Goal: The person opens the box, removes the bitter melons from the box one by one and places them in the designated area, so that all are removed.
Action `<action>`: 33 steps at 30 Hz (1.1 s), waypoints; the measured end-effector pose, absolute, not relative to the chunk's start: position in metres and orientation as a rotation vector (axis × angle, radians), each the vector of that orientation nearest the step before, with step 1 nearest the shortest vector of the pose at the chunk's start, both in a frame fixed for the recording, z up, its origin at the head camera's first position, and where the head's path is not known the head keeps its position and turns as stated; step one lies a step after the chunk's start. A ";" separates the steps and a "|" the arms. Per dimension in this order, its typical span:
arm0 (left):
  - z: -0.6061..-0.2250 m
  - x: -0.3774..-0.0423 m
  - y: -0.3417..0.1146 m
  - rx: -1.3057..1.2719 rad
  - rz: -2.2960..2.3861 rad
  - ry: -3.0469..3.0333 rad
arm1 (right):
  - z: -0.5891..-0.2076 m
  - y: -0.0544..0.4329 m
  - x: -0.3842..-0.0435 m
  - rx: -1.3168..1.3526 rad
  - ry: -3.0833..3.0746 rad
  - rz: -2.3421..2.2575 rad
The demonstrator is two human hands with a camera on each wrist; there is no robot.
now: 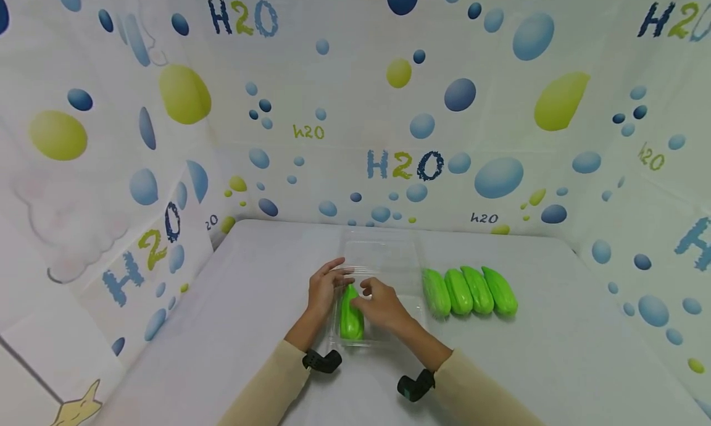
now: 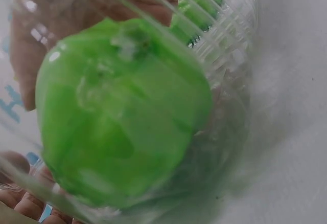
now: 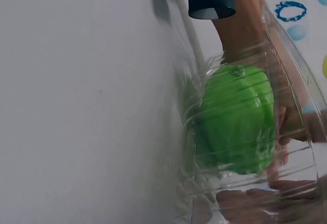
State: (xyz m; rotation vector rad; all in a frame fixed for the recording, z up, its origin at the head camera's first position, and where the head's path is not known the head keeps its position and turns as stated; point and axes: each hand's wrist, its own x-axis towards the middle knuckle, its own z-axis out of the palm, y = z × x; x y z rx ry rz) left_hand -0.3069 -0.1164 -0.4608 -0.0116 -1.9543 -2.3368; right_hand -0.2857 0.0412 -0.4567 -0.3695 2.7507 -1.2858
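A green squash-like vegetable (image 1: pixel 352 315) lies lengthwise along the left side of a clear plastic clamshell box (image 1: pixel 383 336). The box's lid (image 1: pixel 380 250) is folded back, away from me. At the box's left edge, my left hand (image 1: pixel 323 293) reaches past the vegetable with its fingers loosely bent near the stem end. From the other side comes my right hand (image 1: pixel 384 305), its thumb by the vegetable and its fingers spread apart from it. Through the plastic, the vegetable's rounded end (image 2: pixel 122 116) fills the left wrist view. The right wrist view shows the vegetable (image 3: pixel 237 119) behind the ribbed wall.
Several more green vegetables (image 1: pixel 469 291) lie side by side to the right of the box. A white cloth (image 1: pixel 250 309) covers the table. Printed curtains (image 1: pixel 344 92) stand behind and at both sides. Each wrist bears a black camera (image 1: pixel 416 386).
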 end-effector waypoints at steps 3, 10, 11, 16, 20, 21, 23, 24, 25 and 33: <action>-0.458 -0.303 -0.117 -0.012 -2.332 -1.950 | -0.456 0.038 -0.284 -0.380 2.742 -1.283; -0.460 -0.304 -0.117 -0.001 -2.345 -1.949 | -0.457 0.033 -0.282 -0.382 2.740 -1.264; -0.460 -0.304 -0.117 -0.003 -2.337 -1.954 | -0.457 0.032 -0.282 -0.382 2.739 -1.257; -0.460 -0.304 -0.118 -0.025 -2.325 -1.957 | -0.456 0.029 -0.283 -0.385 2.741 -1.217; -0.459 -0.305 -0.117 -0.035 -2.329 -1.952 | -0.456 0.028 -0.284 -0.396 2.736 -1.210; -0.459 -0.305 -0.117 -0.034 -2.328 -1.952 | -0.456 0.028 -0.284 -0.396 2.736 -1.206; -0.459 -0.304 -0.117 -0.032 -2.324 -1.954 | -0.456 0.028 -0.284 -0.403 2.738 -1.201; -0.458 -0.304 -0.116 -0.031 -2.325 -1.952 | -0.456 0.027 -0.284 -0.405 2.739 -1.198; -0.458 -0.304 -0.116 -0.029 -2.328 -1.949 | -0.457 0.027 -0.284 -0.404 2.742 -1.194; -0.458 -0.303 -0.117 -0.037 -2.326 -1.952 | -0.455 0.026 -0.283 -0.422 2.731 -1.187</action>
